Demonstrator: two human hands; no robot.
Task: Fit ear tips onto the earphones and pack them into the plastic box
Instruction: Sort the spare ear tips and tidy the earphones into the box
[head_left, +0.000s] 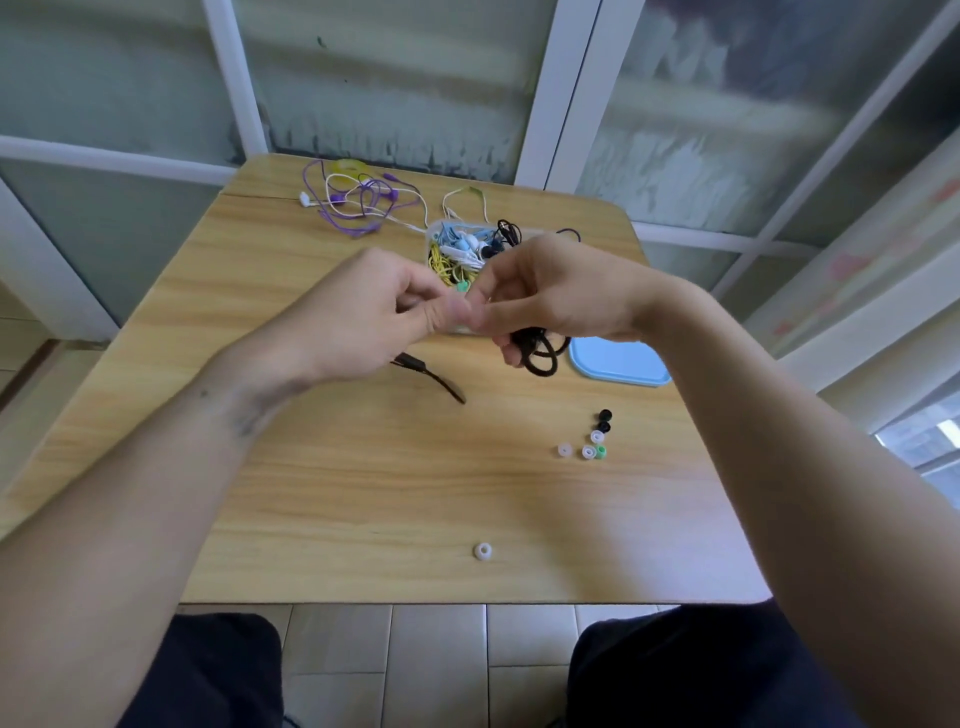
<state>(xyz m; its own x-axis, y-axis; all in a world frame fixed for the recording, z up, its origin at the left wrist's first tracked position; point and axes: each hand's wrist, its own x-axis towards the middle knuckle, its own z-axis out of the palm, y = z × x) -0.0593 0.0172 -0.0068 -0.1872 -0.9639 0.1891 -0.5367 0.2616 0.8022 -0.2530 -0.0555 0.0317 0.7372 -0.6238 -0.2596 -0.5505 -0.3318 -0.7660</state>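
Head view: both hands (467, 306) pinching black earphone cable (537, 351), earbud hidden behind fingertips.

No text, label, brand, number or sign can be read anywhere in this view; everything shown is unmarked or too blurred.

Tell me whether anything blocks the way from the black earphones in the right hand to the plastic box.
Nothing visible does. The right hand grips the coiled black earphones just in front of the plastic box, which is open on top; its blue lid lies aside, to the right.

Both hands (467, 306) on black earphones (537, 353)
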